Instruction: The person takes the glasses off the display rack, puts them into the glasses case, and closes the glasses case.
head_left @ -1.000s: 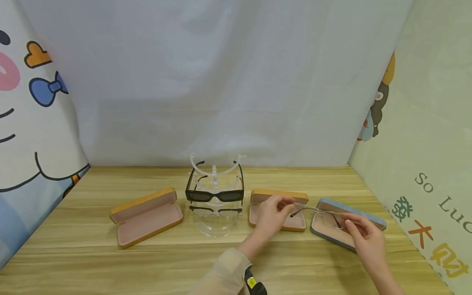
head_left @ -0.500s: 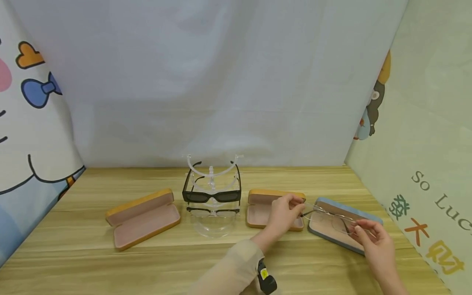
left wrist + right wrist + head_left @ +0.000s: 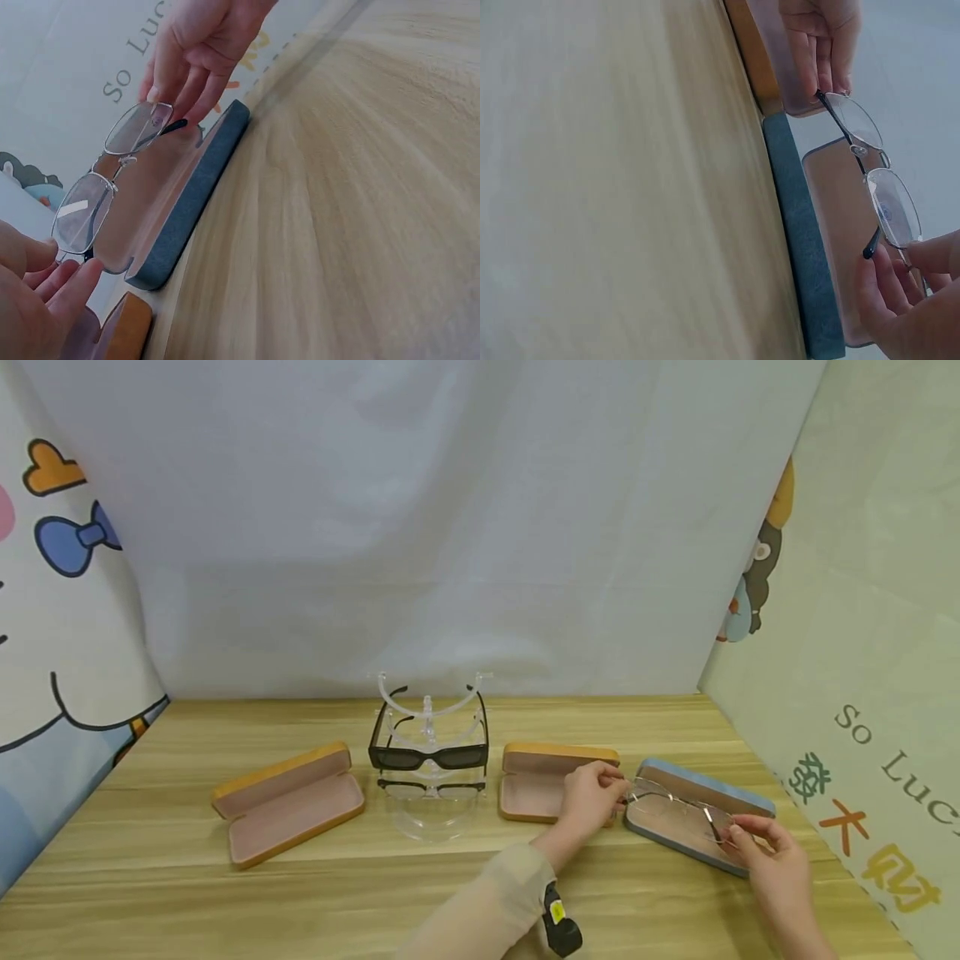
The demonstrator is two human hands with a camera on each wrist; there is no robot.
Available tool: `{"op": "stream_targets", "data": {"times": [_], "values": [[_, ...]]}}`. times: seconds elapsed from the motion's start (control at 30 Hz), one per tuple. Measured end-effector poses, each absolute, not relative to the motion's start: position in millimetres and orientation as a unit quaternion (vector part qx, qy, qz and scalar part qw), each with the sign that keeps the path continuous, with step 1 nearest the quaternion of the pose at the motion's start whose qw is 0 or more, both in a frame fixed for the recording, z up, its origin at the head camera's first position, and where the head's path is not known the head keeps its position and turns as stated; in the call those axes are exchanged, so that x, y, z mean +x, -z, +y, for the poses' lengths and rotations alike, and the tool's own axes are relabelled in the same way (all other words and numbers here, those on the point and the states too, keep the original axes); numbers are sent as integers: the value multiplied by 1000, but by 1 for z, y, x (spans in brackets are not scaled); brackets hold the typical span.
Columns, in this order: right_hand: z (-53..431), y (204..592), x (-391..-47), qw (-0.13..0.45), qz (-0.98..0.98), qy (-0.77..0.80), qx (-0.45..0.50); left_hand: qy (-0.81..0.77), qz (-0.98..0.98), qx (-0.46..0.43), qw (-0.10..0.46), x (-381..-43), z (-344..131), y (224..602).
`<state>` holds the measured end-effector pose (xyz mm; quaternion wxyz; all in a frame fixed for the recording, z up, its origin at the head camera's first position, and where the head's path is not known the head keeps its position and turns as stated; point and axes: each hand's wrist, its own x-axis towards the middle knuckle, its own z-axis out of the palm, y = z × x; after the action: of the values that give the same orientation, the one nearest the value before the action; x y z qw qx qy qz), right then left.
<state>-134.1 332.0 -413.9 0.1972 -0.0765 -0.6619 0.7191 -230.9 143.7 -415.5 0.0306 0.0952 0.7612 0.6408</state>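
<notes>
Thin metal-framed eyeglasses [image 3: 671, 799] with clear lenses and dark temple tips are held between both hands, over the open blue glasses case [image 3: 675, 842]. My left hand [image 3: 590, 797] pinches their left end, in front of the middle orange glasses case [image 3: 525, 793]. At the other end, my right hand [image 3: 776, 860] pinches the frame by the right lens. The left wrist view shows both lenses of the eyeglasses [image 3: 109, 176] above the case's tan lining. In the right wrist view the temples appear folded behind the lenses, one dark tip near the right hand's fingers [image 3: 889, 277].
A clear display stand [image 3: 431, 827] holds black sunglasses [image 3: 427, 758] and dark half-rim eyeglasses [image 3: 431, 790]. Left of it lies another open orange case [image 3: 292, 810]. A grey-white cloth [image 3: 420, 527] hangs behind the wooden table [image 3: 315, 910], and a printed cloth [image 3: 862, 610] at the right.
Both hands have moved right and slightly down with the eyeglasses, which now sit lower over the blue case, lenses turned more towards the head camera. The view has shifted slightly.
</notes>
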Motion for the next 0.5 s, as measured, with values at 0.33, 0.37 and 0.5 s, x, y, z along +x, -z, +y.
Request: {"op": "stream_targets", "data": {"times": [0.33,0.37,0.5], "values": [[353,415,-136,125,-697,-683,-176,-575,811,113,-5,-224,161,421],[354,414,-136,115,-711,-669,-185,-570,814,114,-6,-223,162,421],[358,407,-138,87,-772,-599,-195,-535,835,128,-19,-222,164,422]]}}
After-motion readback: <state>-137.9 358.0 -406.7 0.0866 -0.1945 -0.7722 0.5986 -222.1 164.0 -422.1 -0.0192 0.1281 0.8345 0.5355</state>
